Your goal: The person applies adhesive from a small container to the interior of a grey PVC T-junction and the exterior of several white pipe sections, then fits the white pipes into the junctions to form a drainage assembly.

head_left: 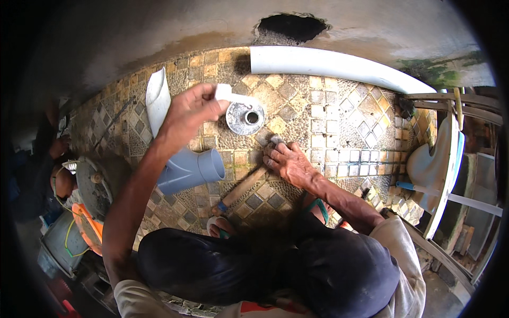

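Observation:
My left hand (196,108) pinches a small white piece (224,92) whose kind I cannot make out. It is just above a round metal can (237,122) with an open hole in its top. On the tiles to the right, my right hand (290,165) is closed over the upper end of a hammer (245,188) with a wooden handle. A bit of grey metal shows past the fingers; the rest of the head is hidden. Below my left wrist lies a grey branched pipe fitting (183,172), its round mouth facing right. A cut white pipe (158,98) is behind my left forearm.
A long white pipe (328,62) lies along the wall, below a ragged hole (292,27). At right stands a wooden frame (445,175) with a blue-handled tool (406,186). Buckets (61,246) and an orange object (87,228) are at left, near another person (32,169).

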Action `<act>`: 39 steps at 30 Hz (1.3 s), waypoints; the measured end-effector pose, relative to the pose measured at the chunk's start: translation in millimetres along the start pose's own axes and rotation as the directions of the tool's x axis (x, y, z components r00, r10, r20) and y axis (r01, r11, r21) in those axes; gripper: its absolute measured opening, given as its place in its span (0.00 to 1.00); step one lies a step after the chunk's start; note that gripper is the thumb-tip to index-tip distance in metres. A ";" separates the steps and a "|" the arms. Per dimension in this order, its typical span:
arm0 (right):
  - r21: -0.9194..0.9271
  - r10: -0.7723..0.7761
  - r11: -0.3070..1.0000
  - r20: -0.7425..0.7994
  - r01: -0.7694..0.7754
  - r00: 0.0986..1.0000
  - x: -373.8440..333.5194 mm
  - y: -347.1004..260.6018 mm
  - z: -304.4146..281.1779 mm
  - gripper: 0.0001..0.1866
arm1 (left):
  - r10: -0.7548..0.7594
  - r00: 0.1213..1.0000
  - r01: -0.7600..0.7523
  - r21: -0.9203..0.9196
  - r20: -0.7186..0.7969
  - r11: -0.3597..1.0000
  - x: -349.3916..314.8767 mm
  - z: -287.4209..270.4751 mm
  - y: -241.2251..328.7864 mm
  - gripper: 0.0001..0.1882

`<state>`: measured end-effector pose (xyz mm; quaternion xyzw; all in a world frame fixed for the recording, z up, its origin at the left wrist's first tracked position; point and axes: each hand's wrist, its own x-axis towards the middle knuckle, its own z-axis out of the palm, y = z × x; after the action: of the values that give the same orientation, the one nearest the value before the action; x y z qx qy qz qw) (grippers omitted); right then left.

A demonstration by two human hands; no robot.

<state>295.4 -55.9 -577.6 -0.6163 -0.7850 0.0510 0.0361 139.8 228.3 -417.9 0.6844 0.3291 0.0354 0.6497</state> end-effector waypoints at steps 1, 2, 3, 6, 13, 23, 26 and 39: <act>0.031 0.000 1.000 -0.024 0.000 1.000 1.2 1.7 -0.1 0.25 | 0.007 1.000 -0.007 -0.038 -0.014 0.999 9.6 -6.2 3.8 0.25; 0.062 0.001 0.998 -0.048 0.002 0.999 1.4 4.3 -0.2 0.25 | 0.007 0.999 -0.011 -0.114 -0.033 0.993 16.5 -9.2 6.7 0.25; 0.036 0.031 0.999 -0.025 -0.030 0.999 -4.9 8.2 0.6 0.24 | -0.019 0.998 0.010 -0.166 -0.052 0.986 22.5 -11.0 9.4 0.25; -0.006 0.154 0.988 -0.028 -0.154 0.988 -51.9 30.9 -4.2 0.21 | -0.100 0.994 0.082 -0.310 -0.043 0.947 49.0 -13.6 6.3 0.27; 0.042 0.638 0.770 -0.069 -0.637 0.767 -173.8 78.3 -24.6 0.18 | -0.133 0.989 0.148 -0.301 0.071 0.942 115.4 11.2 -22.8 0.34; 0.098 0.862 0.506 -0.028 -0.857 0.506 -183.0 65.0 21.5 0.20 | -0.135 0.985 0.162 -0.324 0.106 0.932 140.3 31.4 -26.1 0.35; 0.244 0.882 0.455 0.011 -0.856 0.472 -131.4 53.1 -9.9 0.19 | -0.096 0.989 0.132 -0.359 0.115 0.924 123.8 22.6 -23.6 0.37; 0.224 0.846 0.531 -0.200 -0.818 0.494 -26.5 92.2 -33.6 0.27 | -0.033 0.983 0.087 -0.302 0.182 0.949 100.0 15.9 -14.8 0.36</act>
<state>394.5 -58.7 -555.6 -0.9157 -0.3727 0.0120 0.1498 219.5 263.3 -471.8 0.5644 0.2821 0.0066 0.7758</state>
